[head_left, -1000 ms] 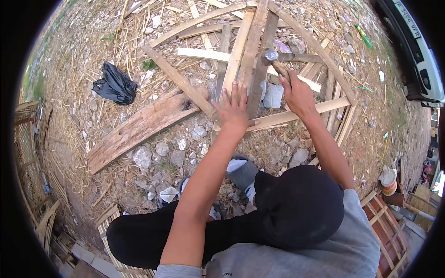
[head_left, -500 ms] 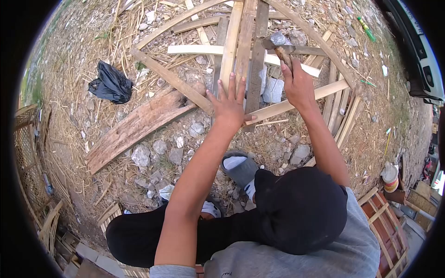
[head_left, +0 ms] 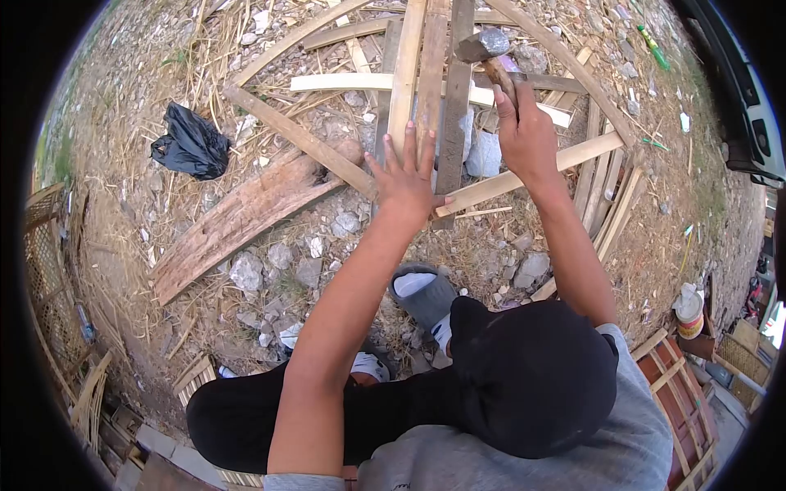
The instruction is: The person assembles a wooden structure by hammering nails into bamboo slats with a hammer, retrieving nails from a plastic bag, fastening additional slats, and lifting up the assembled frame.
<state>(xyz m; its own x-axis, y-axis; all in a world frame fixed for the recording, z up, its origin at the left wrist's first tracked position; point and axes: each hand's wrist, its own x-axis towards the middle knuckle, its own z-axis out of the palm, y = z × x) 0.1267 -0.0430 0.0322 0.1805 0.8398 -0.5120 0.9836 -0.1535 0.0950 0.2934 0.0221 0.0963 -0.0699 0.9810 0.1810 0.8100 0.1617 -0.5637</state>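
My left hand (head_left: 403,190) lies flat with spread fingers on the lower end of the long wooden slats (head_left: 404,82), where they meet the angled strips of a wooden frame (head_left: 303,139). My right hand (head_left: 529,141) is wrapped round the short wooden handle of a hammer (head_left: 491,51). The hammer's metal head is raised over the right half of the frame, up and to the right of my left hand. A pale cross strip (head_left: 344,83) runs across the slats; its middle is partly covered by them.
A weathered log (head_left: 237,214) lies on the stony ground left of the frame, with a black plastic bag (head_left: 193,147) beyond it. Loose strips (head_left: 602,176) rest at right. A vehicle (head_left: 749,98) stands at the far right, a bucket (head_left: 689,311) below it.
The hammer head has risen slightly and turned in my right hand. My left hand stays pressed on the slats. The view has shifted a little.
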